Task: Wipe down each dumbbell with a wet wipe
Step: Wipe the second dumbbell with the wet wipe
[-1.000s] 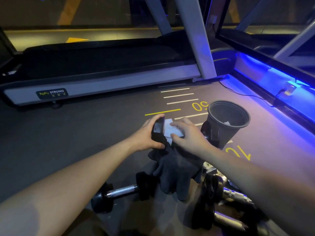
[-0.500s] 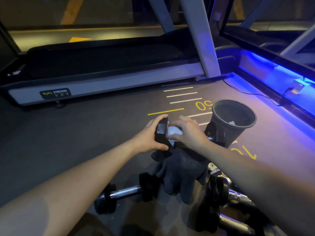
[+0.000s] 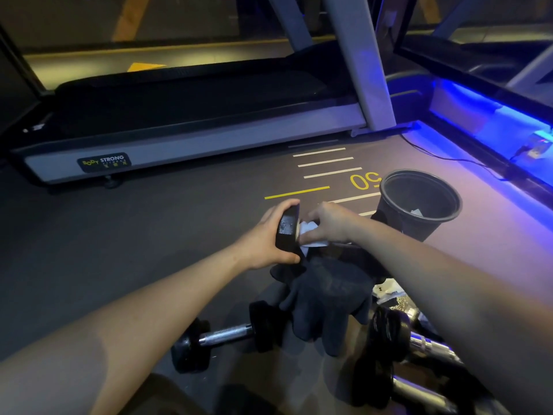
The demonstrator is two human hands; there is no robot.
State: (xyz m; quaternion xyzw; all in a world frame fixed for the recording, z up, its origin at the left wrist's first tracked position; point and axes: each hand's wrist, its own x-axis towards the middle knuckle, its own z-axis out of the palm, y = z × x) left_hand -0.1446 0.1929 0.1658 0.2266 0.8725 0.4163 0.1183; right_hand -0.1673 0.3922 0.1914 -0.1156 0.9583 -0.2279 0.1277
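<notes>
Grey rubber flooring (image 3: 119,235) fills the left of the frame, and across the upper left runs a treadmill (image 3: 191,127) with a "BODY STRONG" label on its silver side rail. Near the middle, the left hand (image 3: 266,238) is curled round one black head of a raised dumbbell (image 3: 288,229), thumb below and fingers over the top. Just to the right of that head, the right hand (image 3: 326,224) pinches a white wet wipe (image 3: 309,235) against the inner face of the head, where the handle starts; the handle itself is hidden by the hand. Under both hands hangs a pair of dark gloves (image 3: 326,298), draped downward. In the lower middle a second dumbbell (image 3: 227,336) lies on the floor, its chrome handle bare, and further right more dumbbells (image 3: 392,348) lie crowded together, partly covered by the right forearm. White and yellow floor markings (image 3: 326,169) with the number 50 sit in the centre right, and beside them stands a black bin (image 3: 419,202) with a white scrap inside. Blue strip lighting (image 3: 484,115) glows along the far right edge.
</notes>
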